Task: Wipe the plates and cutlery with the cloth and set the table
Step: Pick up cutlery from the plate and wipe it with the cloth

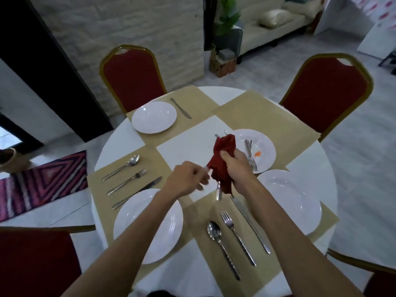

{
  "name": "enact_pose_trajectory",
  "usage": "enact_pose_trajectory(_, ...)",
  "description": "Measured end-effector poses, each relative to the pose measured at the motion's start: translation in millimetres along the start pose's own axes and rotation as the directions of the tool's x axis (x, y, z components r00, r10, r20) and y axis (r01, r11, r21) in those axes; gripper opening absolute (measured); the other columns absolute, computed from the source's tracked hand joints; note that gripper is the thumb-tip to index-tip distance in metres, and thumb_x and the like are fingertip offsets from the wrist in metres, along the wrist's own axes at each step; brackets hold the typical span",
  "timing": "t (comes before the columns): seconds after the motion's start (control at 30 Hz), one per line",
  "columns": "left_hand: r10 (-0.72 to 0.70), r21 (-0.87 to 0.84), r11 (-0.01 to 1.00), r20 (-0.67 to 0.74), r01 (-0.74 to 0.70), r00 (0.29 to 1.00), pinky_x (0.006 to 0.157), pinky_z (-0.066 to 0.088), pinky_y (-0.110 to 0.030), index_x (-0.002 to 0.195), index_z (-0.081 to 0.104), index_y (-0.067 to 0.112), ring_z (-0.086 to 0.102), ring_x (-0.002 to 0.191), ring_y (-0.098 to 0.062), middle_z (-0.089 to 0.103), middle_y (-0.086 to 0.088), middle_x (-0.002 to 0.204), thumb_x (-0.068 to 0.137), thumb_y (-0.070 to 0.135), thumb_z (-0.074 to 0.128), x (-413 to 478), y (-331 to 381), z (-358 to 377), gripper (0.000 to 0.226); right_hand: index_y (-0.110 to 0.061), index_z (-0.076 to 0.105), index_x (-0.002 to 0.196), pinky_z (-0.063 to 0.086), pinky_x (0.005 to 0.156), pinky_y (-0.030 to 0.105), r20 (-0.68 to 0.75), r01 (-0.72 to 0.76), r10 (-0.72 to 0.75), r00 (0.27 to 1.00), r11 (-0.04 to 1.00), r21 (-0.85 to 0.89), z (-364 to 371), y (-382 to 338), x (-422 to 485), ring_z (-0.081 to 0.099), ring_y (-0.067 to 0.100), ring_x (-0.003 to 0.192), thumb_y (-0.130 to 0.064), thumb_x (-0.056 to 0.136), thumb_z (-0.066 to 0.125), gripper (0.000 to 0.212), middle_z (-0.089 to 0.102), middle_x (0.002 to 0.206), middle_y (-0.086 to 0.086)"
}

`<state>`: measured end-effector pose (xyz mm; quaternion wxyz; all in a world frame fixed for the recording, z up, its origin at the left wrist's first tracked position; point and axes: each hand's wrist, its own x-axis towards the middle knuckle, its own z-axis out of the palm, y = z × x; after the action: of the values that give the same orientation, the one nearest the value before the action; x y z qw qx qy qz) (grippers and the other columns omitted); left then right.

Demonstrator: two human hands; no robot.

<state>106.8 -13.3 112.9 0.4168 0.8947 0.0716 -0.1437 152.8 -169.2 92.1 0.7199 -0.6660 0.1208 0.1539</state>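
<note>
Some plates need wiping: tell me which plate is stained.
The far right plate, carrying forks and an orange smear; no other plate shows a mark.

Four white plates (153, 117) (266, 150) (295, 198) (128, 221), four red chairs (131, 80) (327, 97) (32, 264) (381, 282), one red cloth (222, 159); laid on the mats (257, 108), three knives (180, 108) (137, 195) (250, 224), two forks (126, 182) (237, 237), two spoons (122, 167) (222, 247).

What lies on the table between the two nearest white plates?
In the head view, a spoon, a fork and a knife lie side by side on a beige placemat between the left plate and the right plate.
</note>
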Motion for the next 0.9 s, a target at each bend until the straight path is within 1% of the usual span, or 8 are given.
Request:
enact_pose_trajectory(0.1,-0.009,-0.146,0.989,-0.197,-0.021,0.980,0.066,0.056,-0.026,0.094,0.076,0.016,0.073,0.067,-0.010,0.077,0.005,0.082,0.102,0.036,0.053,8,1,-24,0.032,-0.009,0.063,0.111,0.045,0.047,0.028,0.116,0.031,-0.013,0.993,0.989,-0.147,2,-8,-11,0.057,0.018,0.046,-0.018,0.107,0.050,0.016,0.068,0.072,0.011)
enact_pose_trajectory(0.23,0.001,-0.198,0.979,-0.202,-0.041,0.979,0.062,0.063,-0.033,0.089,0.075,0.014,0.074,0.068,-0.012,0.076,0.002,0.081,0.099,0.030,0.059,11,8,-22,0.024,-0.016,0.064,0.106,0.042,0.043,0.019,0.272,0.072,-0.013,0.962,0.975,-0.208,20,-15,-24,0.057,0.005,0.041,-0.020,0.109,0.045,0.019,0.071,0.069,0.004)
enact_pose_trajectory(0.37,-0.067,-0.292,0.956,-0.214,0.001,0.974,0.066,0.063,-0.036,0.085,0.075,0.015,0.073,0.070,-0.014,0.076,0.001,0.082,0.096,0.026,0.064,15,-4,-24,0.019,-0.016,0.064,0.108,0.042,0.046,0.023,0.294,0.003,0.056,0.954,0.981,-0.193,23,-9,-24,0.056,0.009,0.044,-0.026,0.110,0.043,0.023,0.071,0.065,0.006)
enact_pose_trajectory(0.47,-0.067,-0.238,0.971,-0.212,0.015,0.975,0.068,0.061,-0.037,0.079,0.074,0.014,0.072,0.067,-0.012,0.075,0.000,0.077,0.095,0.025,0.065,18,-14,-24,0.022,-0.010,0.064,0.115,0.045,0.047,0.022,0.266,-0.070,0.103,0.958,0.989,-0.131,26,4,-26,0.060,0.010,0.047,-0.025,0.108,0.047,0.023,0.071,0.066,0.004)
enact_pose_trajectory(0.6,-0.084,-0.168,0.985,-0.274,0.039,0.958,0.069,0.057,-0.037,0.069,0.072,0.016,0.071,0.068,-0.015,0.072,0.002,0.066,0.095,0.031,0.064,26,-28,-24,0.031,-0.006,0.064,0.111,0.048,0.051,0.026,0.226,-0.161,0.177,0.958,0.983,-0.087,26,28,-33,0.062,0.018,0.053,-0.027,0.105,0.055,0.024,0.071,0.072,0.013)
enact_pose_trajectory(0.7,-0.118,-0.156,0.986,-0.407,0.058,0.906,0.065,0.052,-0.036,0.070,0.067,0.014,0.065,0.065,-0.017,0.068,0.002,0.064,0.097,0.030,0.059,27,-33,-16,0.033,-0.004,0.065,0.111,0.050,0.055,0.029,0.229,-0.149,0.183,0.956,0.976,-0.157,25,29,-33,0.064,0.023,0.058,-0.027,0.103,0.057,0.025,0.073,0.077,0.018)
enact_pose_trajectory(0.8,-0.070,-0.094,0.995,-0.378,0.037,0.923,0.062,0.050,-0.029,0.084,0.067,0.013,0.067,0.069,-0.016,0.069,0.001,0.070,0.100,0.032,0.056,21,-21,4,0.027,-0.007,0.066,0.107,0.048,0.051,0.025,0.191,-0.108,0.139,0.972,0.981,-0.163,27,16,-23,0.066,0.022,0.058,-0.023,0.104,0.054,0.020,0.074,0.079,0.020)
enact_pose_trajectory(0.9,-0.109,-0.135,0.989,-0.377,0.062,0.920,0.069,0.056,-0.035,0.080,0.068,0.018,0.070,0.074,-0.017,0.072,0.001,0.072,0.095,0.034,0.061,34,-20,-12,0.024,-0.010,0.063,0.109,0.048,0.053,0.026,0.213,-0.058,0.098,0.972,0.981,-0.184,34,11,-20,0.072,0.024,0.067,-0.023,0.104,0.052,0.017,0.074,0.077,0.011)
